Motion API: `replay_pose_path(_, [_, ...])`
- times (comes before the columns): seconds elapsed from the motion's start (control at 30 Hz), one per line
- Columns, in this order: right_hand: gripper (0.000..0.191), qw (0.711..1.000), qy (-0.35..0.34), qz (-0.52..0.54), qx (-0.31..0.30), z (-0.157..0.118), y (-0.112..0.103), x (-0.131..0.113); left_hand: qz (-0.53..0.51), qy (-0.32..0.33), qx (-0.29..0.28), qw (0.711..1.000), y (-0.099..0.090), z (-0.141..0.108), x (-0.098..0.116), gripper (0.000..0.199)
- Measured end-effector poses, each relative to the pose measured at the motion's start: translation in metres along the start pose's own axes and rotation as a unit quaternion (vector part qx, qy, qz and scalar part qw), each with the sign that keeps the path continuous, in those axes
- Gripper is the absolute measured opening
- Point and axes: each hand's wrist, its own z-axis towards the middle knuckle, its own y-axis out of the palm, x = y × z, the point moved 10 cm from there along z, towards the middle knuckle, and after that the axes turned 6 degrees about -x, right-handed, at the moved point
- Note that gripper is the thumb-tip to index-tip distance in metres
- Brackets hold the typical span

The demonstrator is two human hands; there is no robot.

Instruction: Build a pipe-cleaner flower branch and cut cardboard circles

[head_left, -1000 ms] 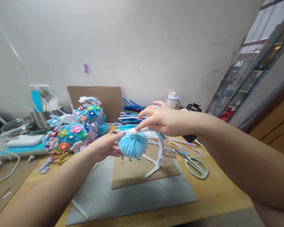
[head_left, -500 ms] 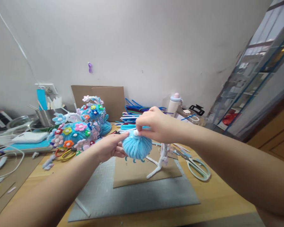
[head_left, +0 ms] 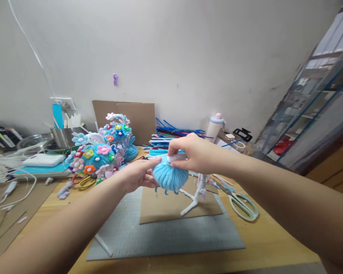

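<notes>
A light blue fuzzy ball (head_left: 170,177), ribbed like bundled pipe cleaners, hangs above a piece of cardboard, small curled ends showing beneath it. My left hand (head_left: 140,176) grips it from the left, thumb on top and fingers curled at its side. On the ball's top, my right hand (head_left: 188,154) pinches a white fuzzy stem (head_left: 173,158), whose far part is hidden behind the fingers. Below and to the right, a white wrapped branch-like stand (head_left: 194,201) spreads its legs over the cardboard (head_left: 165,213). Whether it joins the ball I cannot see.
Under the cardboard lies a grey cutting mat (head_left: 160,239). Green-handled scissors (head_left: 242,207) rest at the right. Flower-covered blue pieces (head_left: 95,158) stand at the left. Behind are many pipe cleaners (head_left: 171,131) and a white bottle (head_left: 215,125).
The view has shifted slightly, moving the scene a little rightward. My right fingers have shifted on the white stem, more of which now shows. My left hand keeps its hold on the ball.
</notes>
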Motion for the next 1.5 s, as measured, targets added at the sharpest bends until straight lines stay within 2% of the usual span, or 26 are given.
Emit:
replay_pose_path(0.57, [0.009, 1.000, -0.004, -0.007, -0.009, -0.001, 0.007, 0.002, 0.002, -0.006, 0.010, 1.000, -0.001, 0.000, -0.004, 0.044])
replay_pose_path(0.9, [0.007, 0.999, -0.024, 0.030, 0.025, -0.003, 0.005, 0.000, -0.016, -0.011, 0.008, 1.000, 0.001, -0.006, -0.006, 0.044])
replay_pose_path(1.2, [0.010, 0.995, -0.048, 0.067, 0.052, -0.010, 0.003, 0.007, -0.048, 0.009, -0.023, 0.999, 0.011, -0.011, -0.007, 0.038])
replay_pose_path(1.5, [0.009, 0.987, -0.134, 0.090, 0.006, -0.021, 0.003, 0.005, -0.139, 0.053, -0.010, 0.989, 0.038, -0.029, -0.015, 0.022])
